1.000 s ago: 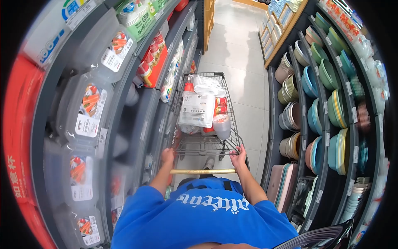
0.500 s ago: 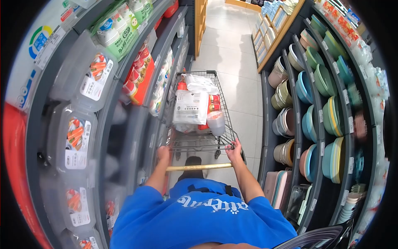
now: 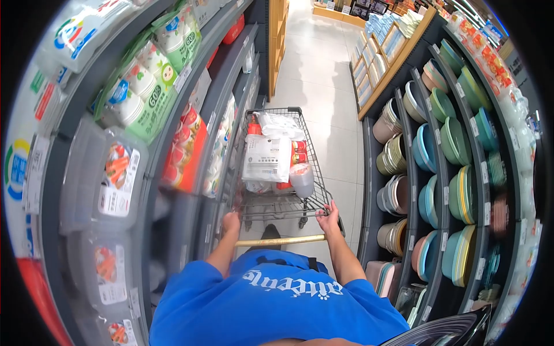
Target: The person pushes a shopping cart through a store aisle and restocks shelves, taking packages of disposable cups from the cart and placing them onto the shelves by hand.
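A wire shopping cart is in front of me in the middle of the head view. My left hand is closed at its near left corner, though the fingers are partly hidden. My right hand grips the near right corner of the rim. Between my forearms and my blue shirt runs the cart's golden handle bar. Inside the cart lie a white printed package, a white plastic bag, red cans, a translucent container and a red-topped bottle.
On my left, close to the cart, shelves hold clear plastic boxes, packs of paper cups and a red-orange pack. Stacked basins and bins line the right shelves. Pale floor tiles lead ahead past a wooden display rack.
The shelves on both sides have slid back toward me as the cart and I move forward along the aisle. Both hands keep their hold, and the cart sits slightly lower in view.
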A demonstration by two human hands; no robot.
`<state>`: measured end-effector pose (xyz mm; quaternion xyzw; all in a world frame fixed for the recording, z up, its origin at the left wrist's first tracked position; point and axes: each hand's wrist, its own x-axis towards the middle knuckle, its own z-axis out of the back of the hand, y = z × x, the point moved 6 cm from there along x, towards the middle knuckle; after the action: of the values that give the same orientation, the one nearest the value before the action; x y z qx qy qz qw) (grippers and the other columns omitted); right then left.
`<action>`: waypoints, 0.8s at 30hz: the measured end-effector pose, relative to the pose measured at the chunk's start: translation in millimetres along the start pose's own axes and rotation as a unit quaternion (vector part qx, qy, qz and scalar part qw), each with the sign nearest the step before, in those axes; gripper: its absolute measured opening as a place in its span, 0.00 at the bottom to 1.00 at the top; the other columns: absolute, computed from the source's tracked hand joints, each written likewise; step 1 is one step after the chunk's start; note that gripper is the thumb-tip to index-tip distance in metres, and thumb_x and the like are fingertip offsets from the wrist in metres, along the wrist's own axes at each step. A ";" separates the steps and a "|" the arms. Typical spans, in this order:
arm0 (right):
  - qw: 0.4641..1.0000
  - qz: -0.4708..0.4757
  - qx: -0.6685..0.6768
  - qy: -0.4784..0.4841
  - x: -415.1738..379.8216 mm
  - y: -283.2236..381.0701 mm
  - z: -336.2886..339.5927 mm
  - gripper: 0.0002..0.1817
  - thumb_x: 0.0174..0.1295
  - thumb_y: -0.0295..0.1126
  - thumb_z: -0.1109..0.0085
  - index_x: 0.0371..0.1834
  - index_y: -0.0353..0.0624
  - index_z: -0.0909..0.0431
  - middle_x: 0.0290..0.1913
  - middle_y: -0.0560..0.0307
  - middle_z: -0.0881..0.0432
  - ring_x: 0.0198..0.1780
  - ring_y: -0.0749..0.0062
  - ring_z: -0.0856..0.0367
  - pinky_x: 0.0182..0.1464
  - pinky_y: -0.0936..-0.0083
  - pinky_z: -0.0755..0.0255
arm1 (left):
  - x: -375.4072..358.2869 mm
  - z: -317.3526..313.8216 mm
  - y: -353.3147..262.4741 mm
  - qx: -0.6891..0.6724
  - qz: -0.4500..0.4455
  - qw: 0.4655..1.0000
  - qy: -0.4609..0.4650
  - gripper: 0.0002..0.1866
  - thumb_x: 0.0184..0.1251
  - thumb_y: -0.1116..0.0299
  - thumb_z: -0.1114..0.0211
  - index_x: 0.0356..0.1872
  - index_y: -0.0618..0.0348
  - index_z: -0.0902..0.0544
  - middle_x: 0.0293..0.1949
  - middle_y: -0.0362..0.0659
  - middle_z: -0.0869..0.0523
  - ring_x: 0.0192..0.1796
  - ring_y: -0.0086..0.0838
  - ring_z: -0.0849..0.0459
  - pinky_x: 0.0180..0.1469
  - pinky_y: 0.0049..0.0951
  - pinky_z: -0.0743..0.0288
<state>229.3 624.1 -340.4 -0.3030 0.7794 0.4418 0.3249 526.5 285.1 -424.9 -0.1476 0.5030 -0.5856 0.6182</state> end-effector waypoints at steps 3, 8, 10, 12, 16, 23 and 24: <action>1.000 -0.002 -0.005 -0.006 16.9 20.5 -21.6 0.28 0.59 0.59 0.34 0.45 0.47 0.29 0.39 0.53 0.32 0.38 0.67 0.30 0.48 0.64 0.27 | 22.1 -20.6 -13.4 0.029 -0.013 0.999 0.006 0.12 0.59 0.64 0.37 0.26 0.65 0.17 0.23 0.47 0.18 0.28 0.36 0.19 0.36 0.40 0.29; 1.000 -0.002 -0.018 0.004 57.8 54.9 -50.1 0.28 0.59 0.60 0.34 0.43 0.47 0.28 0.33 0.57 0.30 0.35 0.70 0.28 0.47 0.65 0.26 | 16.1 -32.8 -96.1 0.071 -0.008 0.997 0.006 0.16 0.61 0.59 0.36 0.31 0.66 0.16 0.30 0.55 0.13 0.38 0.47 0.14 0.44 0.43 0.26; 0.999 0.005 -0.036 -0.005 66.6 67.4 -66.8 0.29 0.58 0.60 0.34 0.44 0.47 0.28 0.34 0.57 0.30 0.35 0.70 0.28 0.47 0.65 0.26 | 27.9 -45.6 -102.4 0.012 0.018 0.999 0.026 0.15 0.61 0.60 0.35 0.31 0.66 0.16 0.30 0.54 0.13 0.38 0.44 0.14 0.44 0.42 0.26; 0.999 0.010 -0.050 -0.013 72.9 78.7 -81.3 0.29 0.58 0.60 0.34 0.44 0.47 0.29 0.34 0.56 0.30 0.35 0.70 0.28 0.47 0.66 0.26 | 46.1 -57.4 -109.2 -0.020 0.015 0.999 0.038 0.14 0.61 0.60 0.35 0.31 0.65 0.16 0.30 0.52 0.13 0.38 0.41 0.14 0.44 0.41 0.26; 0.999 0.013 -0.049 -0.019 91.2 89.8 -103.0 0.30 0.57 0.60 0.33 0.44 0.47 0.30 0.36 0.54 0.32 0.34 0.69 0.29 0.47 0.65 0.25 | 68.0 -69.6 -129.7 -0.033 0.035 0.996 0.069 0.14 0.60 0.60 0.34 0.30 0.64 0.18 0.29 0.51 0.14 0.36 0.41 0.16 0.44 0.42 0.27; 0.999 0.012 -0.047 -0.015 121.4 107.4 -135.1 0.33 0.55 0.60 0.31 0.47 0.46 0.35 0.35 0.54 0.32 0.32 0.68 0.29 0.42 0.65 0.24 | 86.7 -77.5 -183.0 -0.063 0.067 0.992 0.084 0.16 0.61 0.58 0.34 0.29 0.64 0.19 0.30 0.51 0.15 0.38 0.40 0.18 0.45 0.42 0.28; 0.999 0.013 -0.046 -0.017 125.4 110.1 -139.7 0.33 0.56 0.60 0.31 0.47 0.46 0.35 0.35 0.53 0.32 0.31 0.68 0.28 0.42 0.65 0.24 | 90.1 -79.0 -189.3 -0.064 0.071 0.992 0.087 0.16 0.61 0.58 0.34 0.29 0.64 0.19 0.31 0.52 0.15 0.39 0.40 0.18 0.45 0.42 0.28</action>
<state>36.5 524.1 -327.7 -0.3001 0.7565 0.4862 0.3183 337.4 187.4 -354.9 -0.0993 0.6003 -0.5175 0.6016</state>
